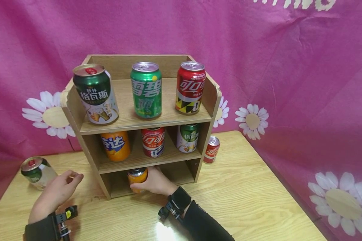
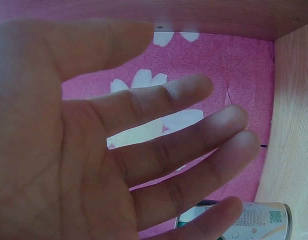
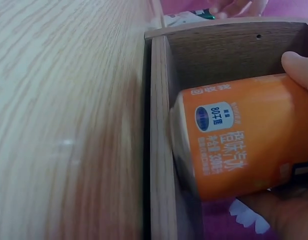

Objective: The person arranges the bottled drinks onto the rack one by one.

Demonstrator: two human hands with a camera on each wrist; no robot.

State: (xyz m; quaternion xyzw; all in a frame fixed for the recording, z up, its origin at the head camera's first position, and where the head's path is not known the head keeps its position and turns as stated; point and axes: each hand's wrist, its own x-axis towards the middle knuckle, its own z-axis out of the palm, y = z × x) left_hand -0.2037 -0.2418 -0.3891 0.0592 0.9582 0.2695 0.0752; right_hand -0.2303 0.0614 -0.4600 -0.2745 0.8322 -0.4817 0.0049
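Observation:
In the head view, my right hand (image 1: pixel 159 181) grips an orange soda can (image 1: pixel 137 178) at the front of the bottom shelf (image 1: pixel 178 174). The right wrist view shows this orange can (image 3: pixel 244 135) upright at the shelf's front lip, fingers and thumb on opposite sides. My left hand (image 1: pixel 58 190) hovers left of the wooden rack, its fingers loosely bent around nothing. In the left wrist view the left palm (image 2: pixel 89 155) faces the camera with fingers apart. Beside that hand, a green-and-white can (image 1: pixel 37 173) stands on the table.
The top shelf holds a green-and-white can (image 1: pixel 96 93), a green can (image 1: pixel 146 90) and a red can (image 1: pixel 190 87). On the middle shelf stand an orange can (image 1: pixel 116 146), a red can (image 1: pixel 153 142) and a green-and-white can (image 1: pixel 187 138). Another red can (image 1: pixel 212 150) stands right of the rack.

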